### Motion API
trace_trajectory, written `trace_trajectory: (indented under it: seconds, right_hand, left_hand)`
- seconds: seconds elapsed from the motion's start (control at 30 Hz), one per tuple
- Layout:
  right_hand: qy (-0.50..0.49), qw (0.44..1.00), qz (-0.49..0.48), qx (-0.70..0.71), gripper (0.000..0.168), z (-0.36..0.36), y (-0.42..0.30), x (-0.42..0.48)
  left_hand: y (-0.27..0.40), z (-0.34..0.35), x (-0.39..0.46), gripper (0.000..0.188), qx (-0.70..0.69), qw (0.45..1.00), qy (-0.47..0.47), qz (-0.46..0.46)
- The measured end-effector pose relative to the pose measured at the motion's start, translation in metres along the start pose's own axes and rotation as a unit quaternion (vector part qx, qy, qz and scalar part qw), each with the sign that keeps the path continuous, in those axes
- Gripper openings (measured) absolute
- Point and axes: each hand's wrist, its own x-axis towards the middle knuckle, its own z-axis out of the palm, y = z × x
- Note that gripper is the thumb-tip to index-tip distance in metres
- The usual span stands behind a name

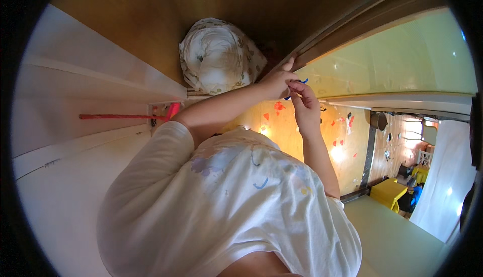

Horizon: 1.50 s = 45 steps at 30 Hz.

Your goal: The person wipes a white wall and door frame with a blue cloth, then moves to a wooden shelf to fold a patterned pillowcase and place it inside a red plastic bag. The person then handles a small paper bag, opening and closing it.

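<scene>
My left hand (282, 82) reaches across to the edge of a brown wooden frame (320, 45), one finger extended towards it. My right hand (306, 105) meets it from below, fingertips bent together against the left hand's fingers. A thin blue strip (304, 81) pokes out beside the right fingertips, and a blue bit also shows below the left hand. Its middle is hidden by the fingers. How firmly the left hand grips it cannot be seen. Behind my left forearm, a stuffed white bundle (217, 60) in patterned wrapping sits in a wooden compartment (143, 28).
A glossy pale yellow-green panel (400, 54) adjoins the frame. Red scraps (279, 106) and dark bits litter the floor (324, 156). At left stands a long red-handled tool (120, 116). Far right are a bucket (378, 121), yellow furniture (388, 193) and a white curtain (447, 179).
</scene>
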Motion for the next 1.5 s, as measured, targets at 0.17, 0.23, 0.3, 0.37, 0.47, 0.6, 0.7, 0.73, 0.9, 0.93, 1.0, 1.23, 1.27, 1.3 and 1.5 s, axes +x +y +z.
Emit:
trace_trajectory:
  seconds: [0.17,0.23,0.3,0.37,0.47,0.6,0.7,0.73,0.9,0.93,1.0,1.23,1.27,1.3,1.5]
  right_hand:
    - [-0.009,0.992,-0.023,-0.125,0.03,-0.001,0.031,0.003]
    - [-0.055,0.981,-0.058,-0.177,0.044,0.004,0.06,0.01]
    - [-0.103,0.97,-0.105,-0.192,0.052,0.022,0.081,0.016]
    - [-0.163,0.981,0.001,-0.103,0.055,0.042,0.105,0.019]
    - [-0.24,0.939,0.224,0.104,0.056,0.08,0.128,0.028]
    - [-0.263,0.948,0.176,-0.007,0.054,0.142,0.165,0.03]
    - [-0.281,0.93,0.202,-0.124,0.04,0.183,0.18,0.041]
    - [-0.271,0.931,0.2,-0.141,0.038,0.193,0.183,0.044]
    - [-0.154,0.96,0.198,-0.127,0.026,0.233,0.218,0.049]
    - [-0.129,0.962,0.217,-0.109,0.025,0.237,0.227,0.051]
    - [-0.082,0.96,0.256,-0.074,0.027,0.241,0.246,0.055]
    - [-0.078,0.991,0.054,-0.092,0.037,0.268,0.348,0.086]
    - [-0.087,0.988,0.026,-0.124,0.038,0.274,0.359,0.097]
    - [-0.097,0.983,0.0,-0.157,0.039,0.281,0.368,0.109]
    - [-0.202,0.876,-0.028,-0.438,0.068,0.34,0.398,0.159]
  left_hand:
    - [0.012,-0.007,-0.051,0.02,-0.084,0.988,0.078,-0.102]
    - [-0.005,-0.013,-0.078,0.021,-0.21,0.949,0.05,-0.228]
    - [-0.019,-0.021,-0.102,0.023,-0.304,0.904,0.053,-0.296]
    - [-0.026,-0.029,-0.123,0.024,-0.367,0.875,0.082,-0.306]
    - [-0.034,-0.04,-0.149,0.027,-0.448,0.789,0.135,-0.397]
    - [-0.076,-0.048,-0.188,0.028,-0.51,0.717,0.203,-0.429]
    - [-0.113,-0.062,-0.209,0.025,-0.488,0.701,0.197,-0.481]
    - [-0.129,-0.064,-0.218,0.026,-0.486,0.696,0.187,-0.494]
    - [-0.197,-0.072,-0.242,0.03,-0.518,0.628,0.17,-0.555]
    - [-0.21,-0.074,-0.245,0.03,-0.489,0.637,0.166,-0.572]
    - [-0.237,-0.07,-0.261,0.027,-0.459,0.621,0.187,-0.607]
    - [-0.339,-0.024,-0.32,0.015,-0.453,0.497,0.309,-0.672]
    - [-0.356,-0.011,-0.328,0.016,-0.458,0.485,0.321,-0.672]
    - [-0.375,0.007,-0.34,0.018,-0.479,0.476,0.325,-0.662]
    - [-0.459,0.085,-0.338,0.024,-0.525,0.416,0.403,-0.623]
